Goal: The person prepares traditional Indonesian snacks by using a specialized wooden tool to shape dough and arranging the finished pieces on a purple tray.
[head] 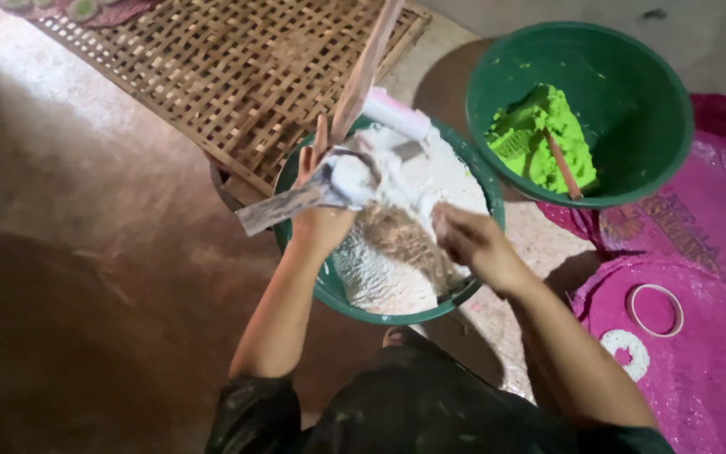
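Woven bamboo lattice mat (212,76) behind; pink plastic sheet (699,336) at right. Round green plastic basin of white dough (329,290) central. Smaller: left hand (323,197), fingers curled around a dough-caked flat scraper (291,202); right hand (470,238), fingertips bunched, touching dough.

Single head-worn view, steeply downward and close over the green basin (321,290) on the floor (86,252).

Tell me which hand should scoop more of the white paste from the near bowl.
Probably the right hand: it is bare and already down on the white paste in the near green bowl. The left hand is occupied, gripping a paste-smeared flat tool.
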